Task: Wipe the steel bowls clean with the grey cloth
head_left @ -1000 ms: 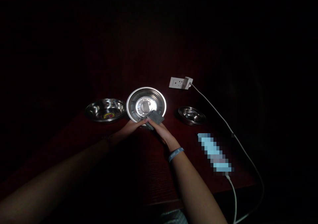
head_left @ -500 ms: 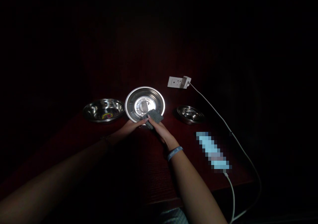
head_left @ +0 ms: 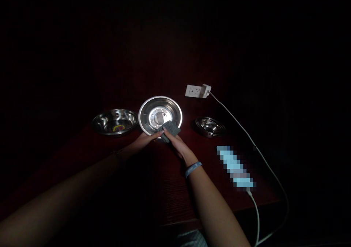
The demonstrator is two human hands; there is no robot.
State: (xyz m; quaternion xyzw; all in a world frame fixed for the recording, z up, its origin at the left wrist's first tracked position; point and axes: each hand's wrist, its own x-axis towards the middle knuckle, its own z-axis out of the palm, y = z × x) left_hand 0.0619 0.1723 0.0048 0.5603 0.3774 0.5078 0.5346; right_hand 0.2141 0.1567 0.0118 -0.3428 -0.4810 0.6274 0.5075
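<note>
A shiny steel basin (head_left: 145, 116) is tilted up so that its inside faces me. My left hand (head_left: 146, 139) grips its lower left rim, the thumb on top and the other fingers hidden beneath. At the lower right rim, my right hand (head_left: 176, 140) is closed on a dark grey cloth (head_left: 172, 128), which is folded over the basin's edge. The right thumb presses on the cloth, close to the left thumb tip. A blue band circles my right wrist.
Left of the basin stands a second steel basin (head_left: 109, 122) with a coloured sticker inside. A smaller steel dish (head_left: 210, 126) and a pixelated phone-like slab (head_left: 235, 166) lie to the right. A white cable (head_left: 242, 128) runs from a charger (head_left: 206, 91) in the wall socket (head_left: 192, 91).
Almost nothing differs. Both hands, the basin and the cloth keep their places, and the whole view has shifted only very slightly.
</note>
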